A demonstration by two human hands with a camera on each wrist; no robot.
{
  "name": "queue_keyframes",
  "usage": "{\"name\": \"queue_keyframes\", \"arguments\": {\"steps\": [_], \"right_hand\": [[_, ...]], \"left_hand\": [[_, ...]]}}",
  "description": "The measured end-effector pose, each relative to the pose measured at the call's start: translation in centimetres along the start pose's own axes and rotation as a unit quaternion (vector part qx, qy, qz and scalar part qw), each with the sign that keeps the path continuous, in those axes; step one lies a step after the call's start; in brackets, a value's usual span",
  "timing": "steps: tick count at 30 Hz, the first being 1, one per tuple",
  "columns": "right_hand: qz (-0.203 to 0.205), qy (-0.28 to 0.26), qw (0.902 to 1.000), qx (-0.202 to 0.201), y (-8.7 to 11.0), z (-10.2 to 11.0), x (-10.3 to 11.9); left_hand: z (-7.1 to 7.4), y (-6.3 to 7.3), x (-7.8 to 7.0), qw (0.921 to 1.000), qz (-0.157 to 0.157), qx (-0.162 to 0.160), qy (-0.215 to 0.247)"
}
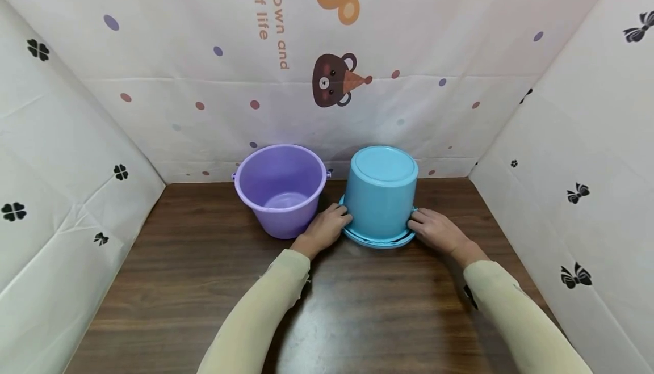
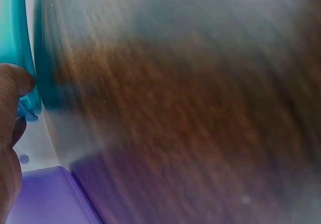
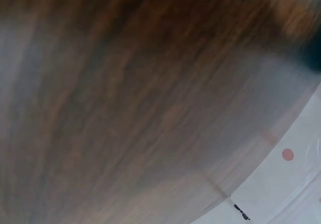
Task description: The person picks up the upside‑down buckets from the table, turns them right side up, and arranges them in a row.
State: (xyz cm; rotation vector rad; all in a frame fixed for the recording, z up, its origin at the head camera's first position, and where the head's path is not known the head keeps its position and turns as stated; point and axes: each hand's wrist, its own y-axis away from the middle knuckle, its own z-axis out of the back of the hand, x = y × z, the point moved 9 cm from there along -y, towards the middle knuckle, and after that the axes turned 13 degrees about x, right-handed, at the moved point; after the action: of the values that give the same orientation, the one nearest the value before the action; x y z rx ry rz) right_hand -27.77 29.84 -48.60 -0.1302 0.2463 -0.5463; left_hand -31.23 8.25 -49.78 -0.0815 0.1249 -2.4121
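Note:
A light blue bucket [image 1: 380, 204] is upside down, its base facing up and its rim at the bottom. My left hand [image 1: 327, 227] grips that rim on the left side; in the left wrist view the thumb and a finger pinch the blue rim [image 2: 22, 38]. On the opposite side, my right hand [image 1: 437, 231] holds the rim with curled fingers. Whether the rim touches the table cannot be told. Just left of my left hand, a purple bucket [image 1: 286, 223] stands upright with its mouth up. The right hand does not show in the right wrist view.
Both buckets are at the back of a brown wood-grain table [image 1: 357, 306]. A white printed sheet [image 1: 204, 135] rises behind them. White sheets with black bows and clovers line the left side [image 1: 61, 164] and the right side [image 1: 552, 152].

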Motion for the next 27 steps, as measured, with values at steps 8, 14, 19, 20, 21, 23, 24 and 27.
{"name": "queue_keyframes", "arguments": {"steps": [8, 14, 19, 20, 21, 23, 24, 27], "right_hand": [[-0.049, -0.021, 0.9985, 0.013, 1.0, 0.5, 0.2], [-0.058, -0.034, 0.9976, -0.018, 1.8, 1.7, 0.7], [-0.057, -0.049, 0.9969, -0.024, 2.4, 2.2, 1.0], [-0.056, -0.054, 0.9966, -0.028, 2.5, 2.3, 1.1], [-0.055, -0.057, 0.9962, -0.035, 2.6, 2.4, 1.1], [-0.051, -0.060, 0.9952, -0.058, 2.7, 2.7, 1.3], [-0.048, -0.061, 0.9947, -0.067, 2.7, 2.9, 1.4], [-0.046, -0.064, 0.9933, -0.084, 2.8, 3.2, 1.6]], "left_hand": [[1.1, 1.0, -0.6, 0.9974, -0.030, -0.062, 0.020], [1.8, 1.6, -0.9, 0.9944, -0.047, -0.085, 0.041], [2.2, 1.9, -1.4, 0.9949, -0.050, -0.080, 0.034], [2.2, 2.0, -1.4, 0.9947, -0.051, -0.082, 0.036], [2.3, 2.1, -1.5, 0.9942, -0.052, -0.086, 0.039], [2.5, 2.4, -1.6, 0.9922, -0.058, -0.100, 0.047], [2.6, 2.4, -1.6, 0.9916, -0.059, -0.104, 0.050], [2.8, 2.7, -1.6, 0.9901, -0.063, -0.113, 0.054]]}}
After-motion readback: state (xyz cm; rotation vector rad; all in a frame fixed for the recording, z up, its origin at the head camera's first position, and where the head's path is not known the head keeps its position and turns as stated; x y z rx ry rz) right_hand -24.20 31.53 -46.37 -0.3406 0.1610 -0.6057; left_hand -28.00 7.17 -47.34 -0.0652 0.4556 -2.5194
